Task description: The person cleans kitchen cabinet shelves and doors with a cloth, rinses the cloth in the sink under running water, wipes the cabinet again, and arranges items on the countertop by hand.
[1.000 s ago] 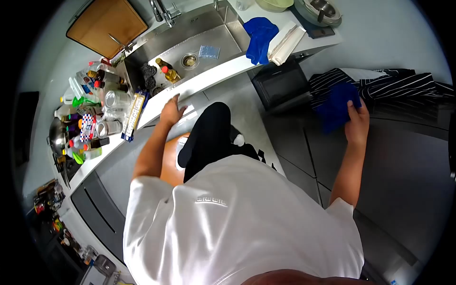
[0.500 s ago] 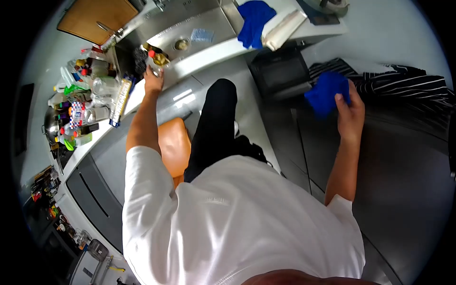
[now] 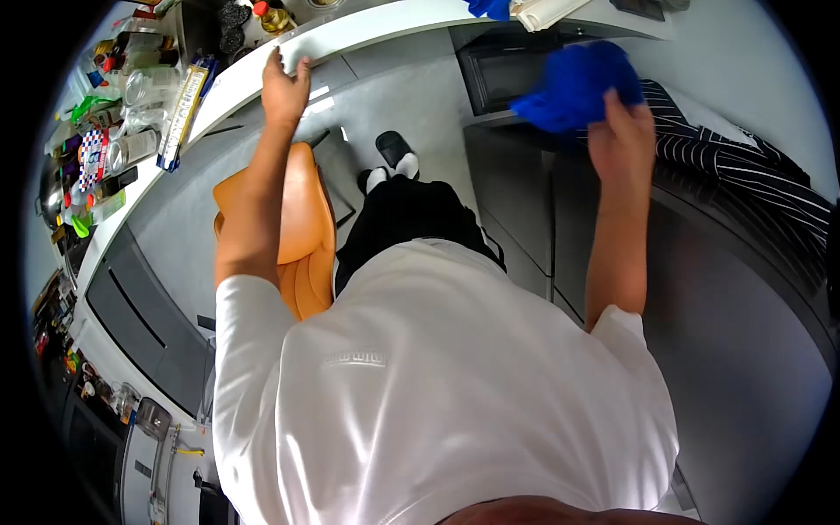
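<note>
My right hand (image 3: 623,140) grips a blue cloth (image 3: 579,80), which hangs bunched from the fingers above a dark grey cabinet front and beside a black-and-white striped cloth (image 3: 744,175). At the front edge of the white counter (image 3: 350,42), my left hand (image 3: 286,92) is held with fingers spread and nothing in it. Just beyond its fingertips, a bottle of yellow liquid with a red cap (image 3: 275,17) stands by the sink. A second blue cloth (image 3: 490,7) lies on the far counter, cut off by the top of the view.
Jars and bottles (image 3: 144,83) crowd the left counter, with a long yellow-and-blue box (image 3: 186,114) along its edge. An orange chair (image 3: 297,201) stands under my left arm. My slippered feet (image 3: 394,153) are on the grey floor. A rolled cream-coloured item (image 3: 542,10) lies at the back.
The view has shifted, leaving the sink mostly out of frame. My raised leg has come down. The left hand has drawn back from the bottle, and the blue cloth has swung left with my right hand.
</note>
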{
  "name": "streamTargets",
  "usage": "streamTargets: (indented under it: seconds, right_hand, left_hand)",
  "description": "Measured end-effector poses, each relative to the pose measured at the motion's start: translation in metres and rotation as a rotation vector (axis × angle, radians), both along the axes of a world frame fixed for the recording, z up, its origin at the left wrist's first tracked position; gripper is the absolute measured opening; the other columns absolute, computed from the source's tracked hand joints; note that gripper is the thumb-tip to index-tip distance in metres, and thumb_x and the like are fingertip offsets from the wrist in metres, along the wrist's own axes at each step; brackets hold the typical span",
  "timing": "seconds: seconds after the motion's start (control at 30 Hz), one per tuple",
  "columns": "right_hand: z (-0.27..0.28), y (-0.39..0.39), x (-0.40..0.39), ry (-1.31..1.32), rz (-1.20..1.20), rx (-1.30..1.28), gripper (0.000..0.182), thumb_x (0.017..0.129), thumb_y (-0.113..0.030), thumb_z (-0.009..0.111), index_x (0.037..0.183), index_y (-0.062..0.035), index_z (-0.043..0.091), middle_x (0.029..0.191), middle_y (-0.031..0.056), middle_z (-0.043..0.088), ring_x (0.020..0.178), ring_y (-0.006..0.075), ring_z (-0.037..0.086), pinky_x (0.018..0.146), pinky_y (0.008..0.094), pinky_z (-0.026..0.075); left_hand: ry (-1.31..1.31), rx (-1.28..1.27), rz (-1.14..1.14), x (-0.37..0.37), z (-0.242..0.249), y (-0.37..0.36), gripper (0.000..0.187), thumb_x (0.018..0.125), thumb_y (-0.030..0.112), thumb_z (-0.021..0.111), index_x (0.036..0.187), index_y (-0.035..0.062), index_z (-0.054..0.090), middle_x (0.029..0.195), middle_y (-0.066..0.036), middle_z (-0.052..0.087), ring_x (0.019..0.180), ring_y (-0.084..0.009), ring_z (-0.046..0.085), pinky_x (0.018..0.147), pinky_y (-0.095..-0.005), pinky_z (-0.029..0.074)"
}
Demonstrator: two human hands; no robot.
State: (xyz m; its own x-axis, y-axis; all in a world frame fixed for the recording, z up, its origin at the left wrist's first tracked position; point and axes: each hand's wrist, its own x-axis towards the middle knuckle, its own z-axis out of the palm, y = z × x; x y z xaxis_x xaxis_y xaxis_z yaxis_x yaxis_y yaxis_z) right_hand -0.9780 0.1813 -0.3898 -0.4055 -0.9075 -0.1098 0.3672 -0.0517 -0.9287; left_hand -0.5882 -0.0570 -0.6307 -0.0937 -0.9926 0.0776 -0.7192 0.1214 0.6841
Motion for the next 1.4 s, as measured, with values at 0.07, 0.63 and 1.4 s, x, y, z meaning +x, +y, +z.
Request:
streamTargets:
  seconds: [0.07,0.63,1.4]
  right_hand:
    - [-0.020,-0.022,0.025,-0.047,0.033,0.002,0.032,0.102,-0.005,0.063,0.132,0.0039,0.062,0.121,0.0109,0.071,0.109,0.0207,0.068,0.100,0.0372,0.052]
    - [-0.067,-0.101,0.221,-0.043,0.716,0.202,0.044,0.095,-0.009,0.073,0.136,-0.0016,0.059,0.122,0.0055,0.068,0.112,0.0153,0.064,0.101,0.0336,0.050]
    - [-0.246,-0.458,0.265,1.418,0.829,0.072,0.042,0.086,-0.037,0.076,0.114,-0.0061,0.068,0.099,0.0140,0.077,0.095,0.0333,0.075,0.081,0.0474,0.057]
  left_hand:
    - [0.128,0.012,-0.063,-0.003,0.019,0.025,0.074,0.093,0.045,0.077,0.143,-0.0048,0.055,0.131,-0.026,0.067,0.113,-0.0326,0.069,0.094,-0.0402,0.055]
    - [0.938,0.581,-0.051,0.043,0.177,0.126,0.034,0.107,0.022,0.063,0.132,-0.0004,0.062,0.115,-0.006,0.071,0.104,-0.0125,0.064,0.092,-0.0294,0.053]
    - [1.098,0.364,0.571,0.000,0.211,0.018,0.046,0.109,0.025,0.056,0.147,0.0012,0.048,0.140,-0.015,0.061,0.126,-0.0304,0.064,0.106,-0.0464,0.055]
